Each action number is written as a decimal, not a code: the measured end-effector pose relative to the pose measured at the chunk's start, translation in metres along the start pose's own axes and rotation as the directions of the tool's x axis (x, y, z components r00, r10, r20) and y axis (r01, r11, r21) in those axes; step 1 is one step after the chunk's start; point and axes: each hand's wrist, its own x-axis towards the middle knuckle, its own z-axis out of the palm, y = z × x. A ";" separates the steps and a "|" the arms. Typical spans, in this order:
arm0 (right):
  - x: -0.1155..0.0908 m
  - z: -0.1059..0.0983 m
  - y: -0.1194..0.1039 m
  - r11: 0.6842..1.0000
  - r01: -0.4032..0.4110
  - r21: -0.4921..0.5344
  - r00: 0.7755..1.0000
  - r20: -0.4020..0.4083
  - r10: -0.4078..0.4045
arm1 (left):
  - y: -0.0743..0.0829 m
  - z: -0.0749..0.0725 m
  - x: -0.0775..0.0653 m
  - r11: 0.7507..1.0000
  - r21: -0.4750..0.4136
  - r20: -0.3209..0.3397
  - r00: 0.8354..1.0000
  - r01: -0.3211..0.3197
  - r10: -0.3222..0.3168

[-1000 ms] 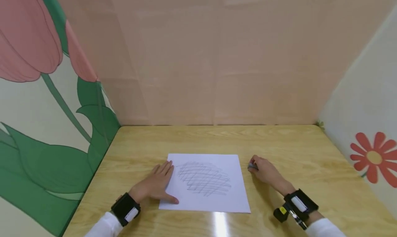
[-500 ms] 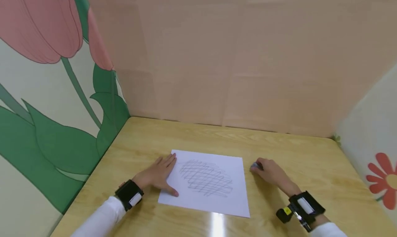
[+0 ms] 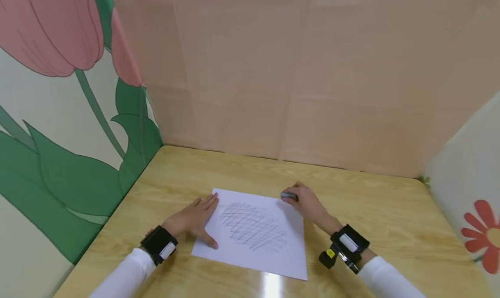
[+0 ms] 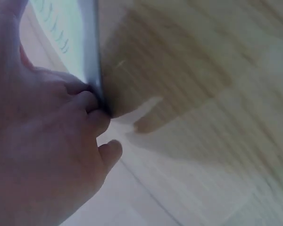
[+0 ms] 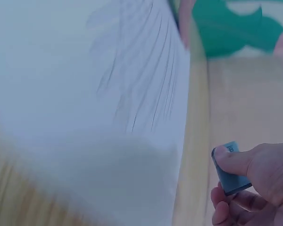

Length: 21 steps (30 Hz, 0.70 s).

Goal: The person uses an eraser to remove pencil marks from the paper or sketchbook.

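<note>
A white sheet of paper [image 3: 265,263] lies on the table, covered in its middle by a crosshatched oval of grey pencil lines [image 3: 251,226]. My left hand [image 3: 193,220] rests flat on the sheet's left edge, fingers spread and thumb toward the near side. Between thumb and fingers, my right hand [image 3: 310,204] pinches a small blue-grey eraser [image 5: 233,176] with print on one face. In the head view this eraser overlaps the paper's far right corner. The left wrist view shows the left hand [image 4: 47,136] at the paper's edge, with the table beyond.
The wooden table [image 3: 375,202] runs back to a beige covered wall [image 3: 293,72]. Painted flowers mark the left wall [image 3: 58,168] and the right wall [image 3: 449,159]. Both wrists wear black camera bands.
My right hand has moved left with the eraser, from the table beside the paper to over its far right corner. The left hand has stayed put. The head view has tilted.
</note>
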 end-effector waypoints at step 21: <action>0.068 0.094 -0.107 0.968 0.244 -0.050 0.965 0.113 -0.238 | 0.011 0.025 0.022 0.999 0.031 -0.024 0.999 0.027 -0.026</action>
